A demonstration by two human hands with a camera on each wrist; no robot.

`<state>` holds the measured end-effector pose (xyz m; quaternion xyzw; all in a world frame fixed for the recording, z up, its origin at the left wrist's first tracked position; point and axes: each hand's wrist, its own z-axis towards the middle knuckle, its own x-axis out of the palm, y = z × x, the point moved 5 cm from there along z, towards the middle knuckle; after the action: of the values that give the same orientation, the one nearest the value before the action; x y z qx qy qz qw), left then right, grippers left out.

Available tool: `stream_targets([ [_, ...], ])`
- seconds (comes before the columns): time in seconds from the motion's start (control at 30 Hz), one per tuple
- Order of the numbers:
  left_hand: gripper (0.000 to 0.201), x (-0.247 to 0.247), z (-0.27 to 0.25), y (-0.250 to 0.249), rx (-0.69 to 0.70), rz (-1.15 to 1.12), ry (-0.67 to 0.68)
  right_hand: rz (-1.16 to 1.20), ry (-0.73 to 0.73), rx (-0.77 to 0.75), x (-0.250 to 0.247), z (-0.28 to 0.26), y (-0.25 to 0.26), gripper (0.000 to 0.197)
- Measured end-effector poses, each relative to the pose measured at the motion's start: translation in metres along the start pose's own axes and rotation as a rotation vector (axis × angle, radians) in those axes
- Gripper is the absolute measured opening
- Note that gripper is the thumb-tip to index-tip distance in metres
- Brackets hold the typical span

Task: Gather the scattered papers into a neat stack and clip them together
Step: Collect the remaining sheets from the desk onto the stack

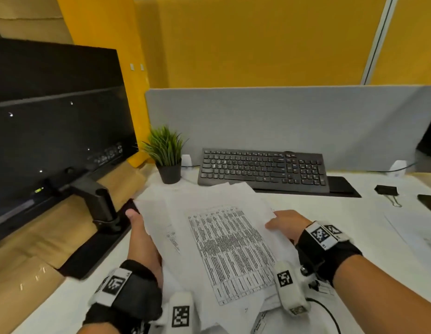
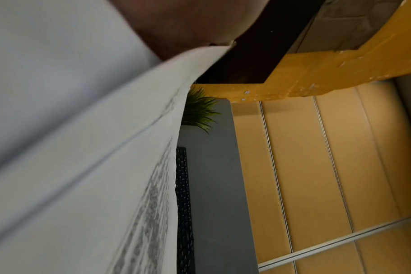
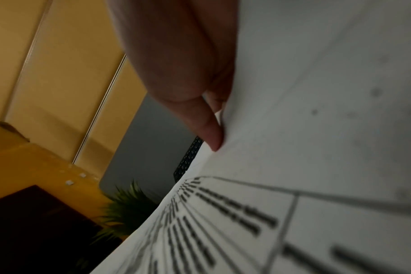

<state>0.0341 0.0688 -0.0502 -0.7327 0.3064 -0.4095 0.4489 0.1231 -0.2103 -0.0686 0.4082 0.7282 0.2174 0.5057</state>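
A loose bundle of white papers [image 1: 209, 227], its top sheet printed with a table, is held between both hands above the white desk [image 1: 330, 208]. My left hand [image 1: 139, 232] grips the bundle's left edge, thumb on top. At the right edge my right hand [image 1: 285, 224] holds it, thumb on the top sheet. The sheets are uneven, their corners fanned out. Close up, the papers [image 2: 82, 148] fill the left wrist view. In the right wrist view the thumb [image 3: 200, 118] presses on the papers [image 3: 317, 129]. A black binder clip [image 1: 387, 191] lies on the desk at the far right. Another sheet [image 1: 416, 232] lies at the right edge.
A black keyboard [image 1: 262, 168] sits behind the papers, with a small potted plant [image 1: 167, 156] to its left. A dark monitor [image 1: 53, 121] on an arm stands at the left. A grey divider [image 1: 281, 116] backs the desk. A dark phone-like object [image 1: 428, 202] lies far right.
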Motion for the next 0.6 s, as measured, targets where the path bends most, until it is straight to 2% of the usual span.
stream_targets([
  [0.03, 0.076, 0.001, 0.001, 0.001, -0.015, -0.019, 0.021, 0.012, -0.008, -0.012, -0.003, 0.002, -0.002, 0.035],
  [0.1, 0.074, 0.008, -0.001, 0.007, -0.092, -0.079, 0.155, 0.069, -0.014, -0.012, -0.007, 0.004, -0.006, 0.029],
  [0.17, 0.059, 0.018, -0.007, 0.008, -0.173, -0.069, 0.268, 0.114, 0.04, -0.028, -0.006, 0.0, -0.004, 0.027],
  [0.2, 0.058, 0.019, -0.007, 0.008, -0.133, 0.016, 0.296, 0.123, 0.09, -0.054, -0.005, -0.003, -0.001, 0.03],
  [0.27, 0.064, 0.019, 0.0, 0.007, 0.01, 0.19, 0.263, 0.175, 0.176, -0.133, -0.004, -0.013, 0.007, 0.038],
  [0.3, 0.057, 0.021, 0.001, 0.005, 0.058, 0.196, 0.247, 0.217, 0.184, -0.176, -0.007, -0.018, 0.011, 0.042],
  [0.37, 0.042, 0.024, -0.001, -0.004, 0.157, 0.148, 0.196, 0.301, 0.091, -0.271, -0.02, -0.027, 0.023, 0.052],
  [0.47, 0.047, 0.039, -0.014, -0.028, 0.351, 0.051, 0.229, 0.334, -0.111, -0.505, -0.046, -0.051, 0.049, 0.068],
  [0.53, 0.054, 0.051, -0.027, -0.043, 0.448, -0.007, 0.236, 0.31, -0.2, -0.662, -0.055, -0.068, 0.064, 0.063],
  [0.6, 0.051, 0.058, -0.032, -0.055, 0.527, -0.012, 0.16, 0.309, -0.277, -0.772, -0.057, -0.085, 0.074, 0.05],
])
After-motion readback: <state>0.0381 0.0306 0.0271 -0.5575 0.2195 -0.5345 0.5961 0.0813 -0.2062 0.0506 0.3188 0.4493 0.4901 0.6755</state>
